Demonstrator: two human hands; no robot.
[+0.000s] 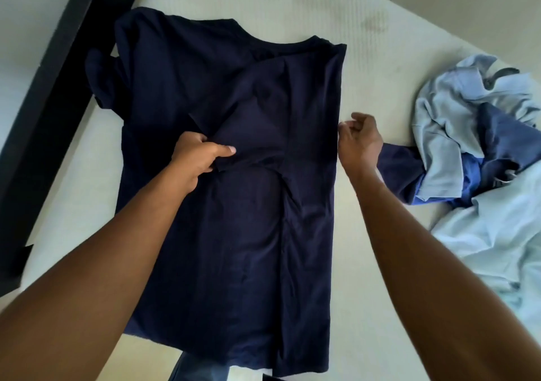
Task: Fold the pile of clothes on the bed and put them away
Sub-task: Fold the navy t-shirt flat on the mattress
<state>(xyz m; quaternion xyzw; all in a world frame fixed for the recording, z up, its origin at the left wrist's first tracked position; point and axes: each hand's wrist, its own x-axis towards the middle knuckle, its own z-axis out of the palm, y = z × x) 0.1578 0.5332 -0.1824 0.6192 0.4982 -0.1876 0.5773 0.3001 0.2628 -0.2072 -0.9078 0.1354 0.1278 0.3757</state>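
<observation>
A navy shirt (pixel 234 234) lies flat on the bed (pixel 380 278), back up, collar away from the person and hem towards them. It fills the space between and beneath both forearms. Its right side is folded in over the body, which gives a straight edge running just left of the right hand (pixel 361 141).

The left hand (pixel 196 158) rests on the middle of the shirt and pinches the folded-in sleeve (pixel 248 134) between thumb and curled fingers, with the cloth creased around the grip. The right hand is at the folded edge with its fingers loosely curled and fingertips at the cloth. Whether it actually grips the edge cannot be told.

The other sleeve (pixel 98 76) lies bunched well beyond and to the left of the left hand, at the edge of the mattress beside a black frame (pixel 58 73).

Just right of the right hand is the pile (pixel 468 134) of unfolded clothes, pale blue garments tangled with a mid-blue one, and a dark navy piece (pixel 398 163) reaches out from it to touch the right wrist. A faint stain (pixel 373 23) marks the mattress far beyond the right hand.
</observation>
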